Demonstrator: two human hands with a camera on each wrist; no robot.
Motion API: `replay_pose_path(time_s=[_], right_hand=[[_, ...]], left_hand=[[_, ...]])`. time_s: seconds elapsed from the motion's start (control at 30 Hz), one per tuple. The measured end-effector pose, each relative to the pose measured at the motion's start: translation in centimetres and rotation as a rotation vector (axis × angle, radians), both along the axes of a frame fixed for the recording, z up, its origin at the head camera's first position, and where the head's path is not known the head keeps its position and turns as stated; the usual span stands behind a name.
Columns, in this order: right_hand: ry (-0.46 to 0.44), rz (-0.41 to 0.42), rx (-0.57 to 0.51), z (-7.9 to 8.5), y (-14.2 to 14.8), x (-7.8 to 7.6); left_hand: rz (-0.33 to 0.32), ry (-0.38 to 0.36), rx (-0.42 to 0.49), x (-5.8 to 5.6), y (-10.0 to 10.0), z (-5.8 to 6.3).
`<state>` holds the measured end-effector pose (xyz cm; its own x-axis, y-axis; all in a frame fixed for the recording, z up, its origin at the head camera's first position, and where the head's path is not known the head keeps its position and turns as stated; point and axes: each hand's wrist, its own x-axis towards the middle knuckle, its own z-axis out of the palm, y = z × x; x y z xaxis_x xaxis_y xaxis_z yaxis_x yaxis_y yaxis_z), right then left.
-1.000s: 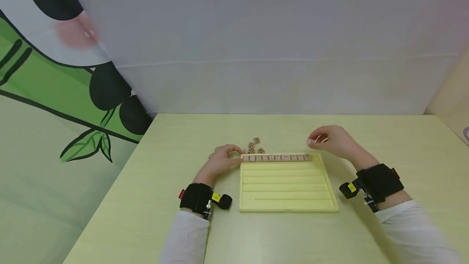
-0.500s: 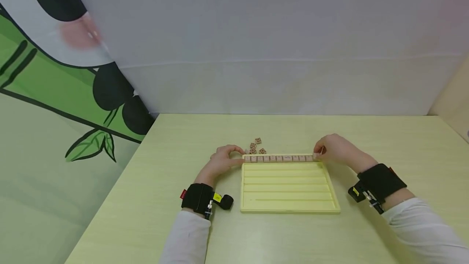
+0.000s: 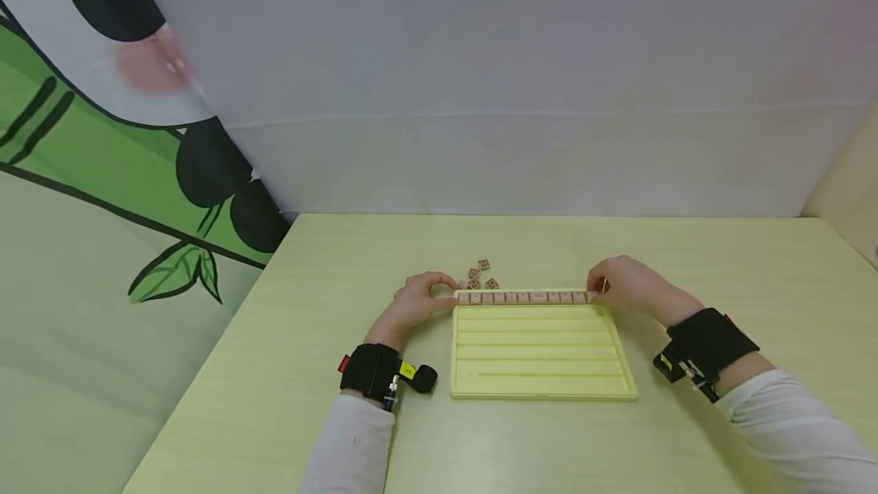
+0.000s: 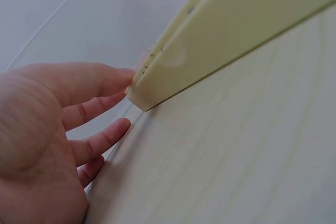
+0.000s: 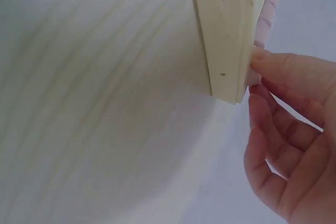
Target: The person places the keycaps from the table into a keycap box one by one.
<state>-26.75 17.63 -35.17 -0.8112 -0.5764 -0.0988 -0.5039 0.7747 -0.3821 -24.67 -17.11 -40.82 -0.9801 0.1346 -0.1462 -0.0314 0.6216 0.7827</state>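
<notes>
Tiles [image 3: 521, 298] run left to right along the far edge of the yellow tray [image 3: 542, 367] — left hand [image 3: 416, 299] pinches its far-left corner, right hand [image 3: 631, 286], nearer their right end, pinches the end tile [image 5: 254, 77] at the far-right corner.

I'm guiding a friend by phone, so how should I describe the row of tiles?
On the pale table, find the yellow tray between the left hand and the right hand. The row of tiles runs along the tray's far edge. Unlike the loose tiles scattered beyond the tray, these form one straight line.
</notes>
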Motion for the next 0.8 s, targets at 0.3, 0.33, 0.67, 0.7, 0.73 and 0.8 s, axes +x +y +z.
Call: replay_pose_path(time_s=[0.3, 0.33, 0.67, 0.7, 0.73, 0.8], right_hand=[[-0.038, -0.067, -0.08, -0.1, -0.5, 1.4], [-0.048, -0.093, -0.098, 0.0, -0.5, 1.6], [-0.205, -0.535, -0.581, 0.3, 0.0, 4.0], [-0.25, -0.586, -0.669, 0.0, 0.1, 4.2], [-0.3, -0.629, -0.766, -0.2, 0.2, 4.4], [-0.408, -0.689, -0.983, -0.7, 0.5, 4.8]], left_hand=[[-0.008, -0.015, -0.012, 0.7, -0.4, 0.0], [-0.013, -0.014, -0.016, 0.7, -0.4, 0.0], [-0.042, -0.003, -0.025, 1.0, -0.9, 0.0], [-0.044, -0.003, -0.025, 1.1, -1.0, -0.1], [-0.044, -0.004, -0.025, 1.2, -1.0, -0.1], [-0.042, -0.005, -0.021, 1.3, -1.1, -0.1]])
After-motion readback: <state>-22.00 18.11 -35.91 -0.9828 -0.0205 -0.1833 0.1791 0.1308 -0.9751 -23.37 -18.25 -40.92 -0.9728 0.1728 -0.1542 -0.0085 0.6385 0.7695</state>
